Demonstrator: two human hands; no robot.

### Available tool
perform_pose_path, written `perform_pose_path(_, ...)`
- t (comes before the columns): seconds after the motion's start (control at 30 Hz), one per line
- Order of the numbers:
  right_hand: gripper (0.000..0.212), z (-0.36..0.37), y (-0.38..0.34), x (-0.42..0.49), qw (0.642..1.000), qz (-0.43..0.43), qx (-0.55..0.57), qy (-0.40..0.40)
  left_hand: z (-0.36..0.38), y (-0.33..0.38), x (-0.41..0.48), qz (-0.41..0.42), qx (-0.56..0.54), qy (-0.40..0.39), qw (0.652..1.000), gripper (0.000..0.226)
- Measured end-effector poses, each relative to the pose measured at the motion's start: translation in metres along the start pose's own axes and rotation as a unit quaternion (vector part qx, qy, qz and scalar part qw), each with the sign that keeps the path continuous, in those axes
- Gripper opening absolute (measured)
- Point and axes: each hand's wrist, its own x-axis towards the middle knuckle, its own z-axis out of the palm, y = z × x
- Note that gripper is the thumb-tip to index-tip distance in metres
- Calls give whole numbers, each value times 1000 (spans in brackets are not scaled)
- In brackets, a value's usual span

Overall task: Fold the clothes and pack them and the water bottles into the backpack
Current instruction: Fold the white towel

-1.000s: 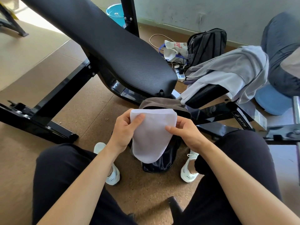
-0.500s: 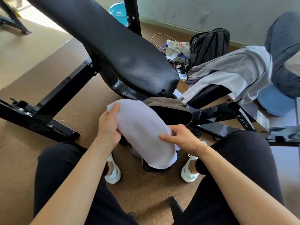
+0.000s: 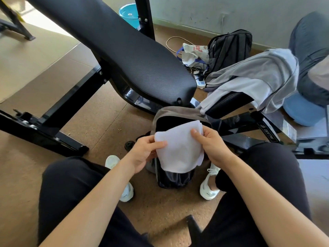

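Brown cork-look floor [image 3: 99,125], with gym gear and bags standing on it.
The open backpack [image 3: 175,111] stands at frame centre between two white shoes [image 3: 208,191]. The black bench frame [image 3: 71,104] plants its feet across the left half. A blue bucket [image 3: 128,13] sits at upper centre. By the wall at upper right, a black bag [image 3: 229,47], a white carrier bag [image 3: 193,53] and a power strip [image 3: 200,82] lie close together.
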Motion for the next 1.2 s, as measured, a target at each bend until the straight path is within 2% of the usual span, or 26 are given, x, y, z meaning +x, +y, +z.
perform_pose_path(0.17,22,-5,-1,0,999,2,-37,-23,0,-1,-3,159,104,72,979,21)
perform_pose_path(0.27,20,-3,-2,-2,999,-11,-50,13,-5,-8,2,249,220,164,929,35)
perform_pose_path(0.33,20,0,-2,-3,997,-32,-53,41,-8,-9,3,293,280,196,893,38)
perform_pose_path(0.4,28,1,-3,-3,995,-56,-67,51,-11,-6,0,321,286,190,883,38)
perform_pose_path(0.5,43,-3,-4,-1,995,-80,-45,24,-11,4,-9,343,235,141,898,37)
perform_pose_path(0.6,58,-5,-5,0,996,-63,69,-11,-7,11,-19,309,125,76,940,48)
perform_pose_path(0.7,61,-2,-8,-2,991,-49,119,-37,-3,13,-22,265,94,48,959,55)
perform_pose_path(0.83,41,0,-9,-1,995,-10,91,-40,-5,11,-16,215,93,22,972,66)
perform_pose_path(1.2,47,3,3,5,990,88,24,-107,-7,4,-3,83,75,9,994,69)
